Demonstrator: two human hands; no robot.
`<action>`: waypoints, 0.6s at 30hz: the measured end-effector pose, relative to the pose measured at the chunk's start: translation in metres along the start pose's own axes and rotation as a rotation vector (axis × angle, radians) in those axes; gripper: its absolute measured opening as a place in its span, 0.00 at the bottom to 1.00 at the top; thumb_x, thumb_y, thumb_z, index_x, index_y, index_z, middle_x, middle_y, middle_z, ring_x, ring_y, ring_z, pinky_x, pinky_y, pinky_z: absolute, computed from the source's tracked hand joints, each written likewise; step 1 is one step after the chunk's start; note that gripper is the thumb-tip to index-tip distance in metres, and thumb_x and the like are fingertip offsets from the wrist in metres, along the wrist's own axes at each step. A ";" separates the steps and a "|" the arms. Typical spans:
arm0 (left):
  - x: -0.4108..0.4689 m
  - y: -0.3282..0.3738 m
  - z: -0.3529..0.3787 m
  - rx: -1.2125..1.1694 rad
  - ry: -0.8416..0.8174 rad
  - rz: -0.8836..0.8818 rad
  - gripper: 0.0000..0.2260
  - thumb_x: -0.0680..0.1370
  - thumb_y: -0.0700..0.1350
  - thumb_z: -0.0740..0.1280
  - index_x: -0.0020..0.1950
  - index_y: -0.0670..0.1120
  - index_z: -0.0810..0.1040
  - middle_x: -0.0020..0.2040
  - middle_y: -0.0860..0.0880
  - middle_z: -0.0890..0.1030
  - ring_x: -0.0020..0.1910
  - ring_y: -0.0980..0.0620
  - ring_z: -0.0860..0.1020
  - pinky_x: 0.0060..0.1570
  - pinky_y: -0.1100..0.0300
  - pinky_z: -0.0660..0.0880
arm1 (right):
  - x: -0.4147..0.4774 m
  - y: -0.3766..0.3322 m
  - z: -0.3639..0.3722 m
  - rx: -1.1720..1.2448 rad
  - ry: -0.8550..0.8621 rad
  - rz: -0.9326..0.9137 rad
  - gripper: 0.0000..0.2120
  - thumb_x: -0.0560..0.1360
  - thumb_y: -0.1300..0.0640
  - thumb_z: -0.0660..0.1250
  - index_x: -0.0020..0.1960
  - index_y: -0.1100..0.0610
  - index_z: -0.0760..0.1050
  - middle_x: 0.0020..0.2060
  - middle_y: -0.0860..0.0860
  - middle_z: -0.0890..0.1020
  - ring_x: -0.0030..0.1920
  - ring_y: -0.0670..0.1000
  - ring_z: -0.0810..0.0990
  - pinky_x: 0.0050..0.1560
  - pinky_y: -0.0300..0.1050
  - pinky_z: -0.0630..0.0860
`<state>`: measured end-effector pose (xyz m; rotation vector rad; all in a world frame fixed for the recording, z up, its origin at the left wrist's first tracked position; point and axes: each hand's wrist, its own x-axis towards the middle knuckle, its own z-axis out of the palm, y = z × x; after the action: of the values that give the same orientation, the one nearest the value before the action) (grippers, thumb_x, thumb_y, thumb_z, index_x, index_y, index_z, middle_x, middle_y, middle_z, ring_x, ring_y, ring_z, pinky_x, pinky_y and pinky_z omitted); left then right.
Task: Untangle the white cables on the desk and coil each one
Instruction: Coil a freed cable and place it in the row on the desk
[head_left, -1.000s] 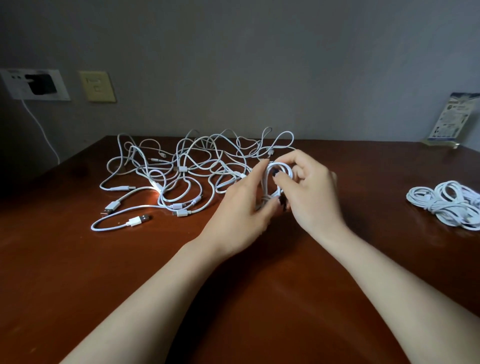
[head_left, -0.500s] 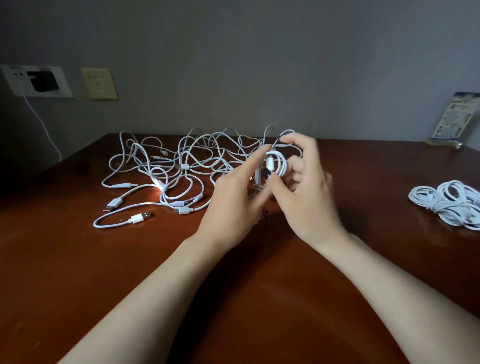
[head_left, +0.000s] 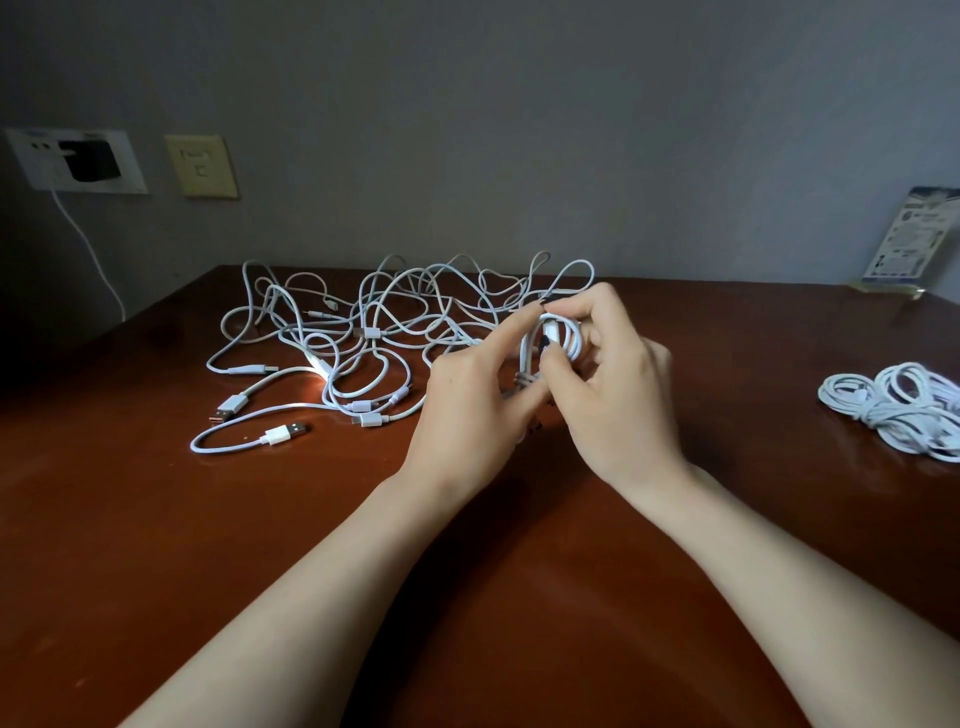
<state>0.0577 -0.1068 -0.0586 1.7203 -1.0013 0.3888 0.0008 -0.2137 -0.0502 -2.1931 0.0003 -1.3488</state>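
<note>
— hands: left hand (head_left: 470, 400) and right hand (head_left: 618, 395) both pinch the small coil (head_left: 558, 338) above the tabletop (head_left: 156, 519).
— risk?
— loosen, and it springs into the tangle (head_left: 374, 332).

Fingers of both hands hide most of the small coil (head_left: 558, 338) between them; right of the hands, the coiled bundle (head_left: 898, 408) runs past the frame edge.
</note>
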 end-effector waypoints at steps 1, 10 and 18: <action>0.000 0.000 0.000 -0.011 -0.010 -0.006 0.21 0.74 0.40 0.69 0.67 0.49 0.74 0.41 0.48 0.84 0.41 0.52 0.80 0.42 0.65 0.75 | 0.001 -0.001 0.000 0.003 0.006 0.007 0.06 0.69 0.62 0.64 0.46 0.56 0.73 0.28 0.42 0.75 0.30 0.44 0.75 0.32 0.33 0.68; 0.002 -0.002 0.000 -0.061 -0.004 -0.005 0.18 0.73 0.42 0.69 0.63 0.52 0.75 0.41 0.54 0.81 0.35 0.52 0.80 0.39 0.55 0.79 | 0.002 0.001 -0.002 0.055 -0.053 0.036 0.14 0.70 0.63 0.63 0.53 0.52 0.71 0.26 0.38 0.72 0.26 0.44 0.70 0.30 0.37 0.64; 0.000 -0.001 0.001 -0.076 0.071 -0.047 0.15 0.76 0.43 0.69 0.63 0.51 0.77 0.34 0.44 0.81 0.26 0.49 0.77 0.32 0.53 0.76 | 0.002 -0.002 -0.002 0.000 -0.007 -0.018 0.10 0.71 0.62 0.65 0.52 0.54 0.74 0.28 0.41 0.75 0.29 0.44 0.74 0.34 0.38 0.71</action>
<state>0.0584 -0.1082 -0.0595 1.6475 -0.9113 0.3748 -0.0004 -0.2138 -0.0473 -2.2027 -0.0227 -1.3511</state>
